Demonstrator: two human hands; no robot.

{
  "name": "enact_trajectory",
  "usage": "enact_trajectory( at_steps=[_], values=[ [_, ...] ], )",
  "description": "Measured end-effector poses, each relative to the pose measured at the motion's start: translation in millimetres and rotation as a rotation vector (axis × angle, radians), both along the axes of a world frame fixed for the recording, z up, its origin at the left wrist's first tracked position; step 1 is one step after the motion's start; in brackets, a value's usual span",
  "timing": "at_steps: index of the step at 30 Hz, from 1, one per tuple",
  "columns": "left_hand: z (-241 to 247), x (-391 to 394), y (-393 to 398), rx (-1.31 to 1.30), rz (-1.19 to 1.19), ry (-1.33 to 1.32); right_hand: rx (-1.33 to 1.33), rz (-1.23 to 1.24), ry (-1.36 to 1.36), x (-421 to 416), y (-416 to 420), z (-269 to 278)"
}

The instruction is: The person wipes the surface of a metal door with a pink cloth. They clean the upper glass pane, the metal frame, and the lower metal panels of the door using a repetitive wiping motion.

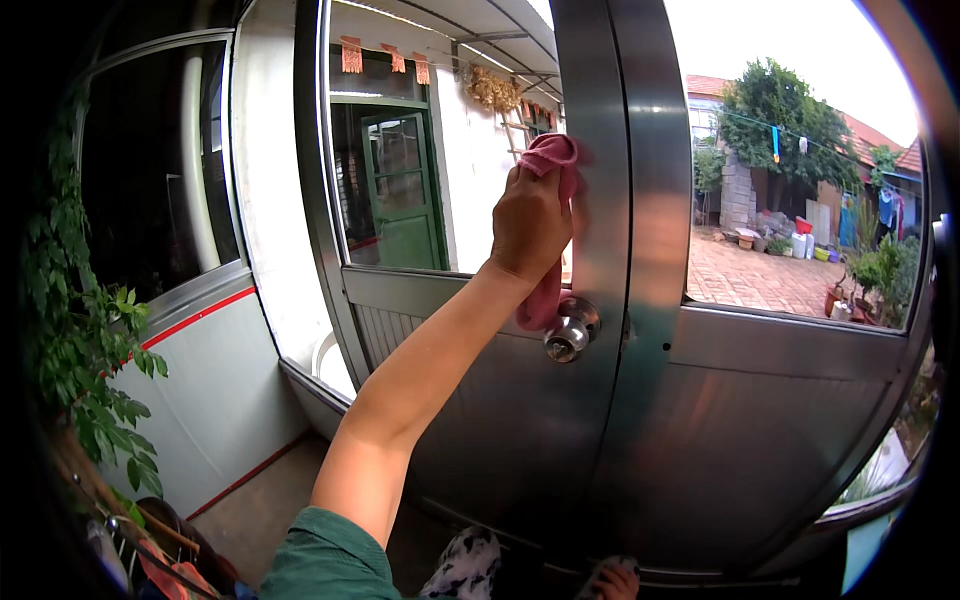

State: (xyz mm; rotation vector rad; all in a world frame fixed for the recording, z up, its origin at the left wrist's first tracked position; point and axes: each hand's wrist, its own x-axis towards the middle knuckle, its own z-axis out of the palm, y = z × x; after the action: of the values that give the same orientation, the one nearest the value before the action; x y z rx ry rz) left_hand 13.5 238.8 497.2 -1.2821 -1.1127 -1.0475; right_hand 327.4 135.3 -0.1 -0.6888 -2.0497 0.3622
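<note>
My left hand (532, 225) is closed around a folded pink cloth (551, 154). The cloth lies against the upright metal stile (600, 180) of the left door leaf, beside its glass pane. A loose end of the cloth hangs below my hand, touching or just beside the round metal doorknob (568, 337). To the right is the second metal door leaf (757, 405), also glazed in its upper part. Some bare skin shows over patterned fabric at the bottom edge; I cannot tell whether it is fingers of my right hand or toes.
A leafy climbing plant (124, 405) and a low white panel with red trim (202, 390) stand at left. Through the glass show a green door (405, 195), a brick-paved yard (739, 274), potted plants and hanging laundry. Patterned trousers (469, 559) show at the bottom.
</note>
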Motion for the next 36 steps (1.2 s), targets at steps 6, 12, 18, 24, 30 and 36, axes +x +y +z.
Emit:
enact_trajectory(
  at_steps=[6,12,18,24,30,36],
  values=[
    [30,-37,-6,0.048,0.148,0.463,0.047,-0.015,-0.038,2,3,-16],
    [83,-81,-3,0.168,0.29,0.447,0.13,0.008,-0.129,2,19,-52],
    [119,-195,-28,0.289,0.239,0.175,0.128,0.012,-0.199,-3,20,-55],
    [94,-274,-40,0.366,0.418,0.018,0.131,0.009,-0.243,-8,20,-53],
    [77,-357,-75,0.336,0.432,-0.038,0.137,0.032,-0.266,-11,26,-51],
    [58,-372,-75,0.282,0.518,-0.117,0.143,0.024,-0.273,-13,23,-53]
  ],
)
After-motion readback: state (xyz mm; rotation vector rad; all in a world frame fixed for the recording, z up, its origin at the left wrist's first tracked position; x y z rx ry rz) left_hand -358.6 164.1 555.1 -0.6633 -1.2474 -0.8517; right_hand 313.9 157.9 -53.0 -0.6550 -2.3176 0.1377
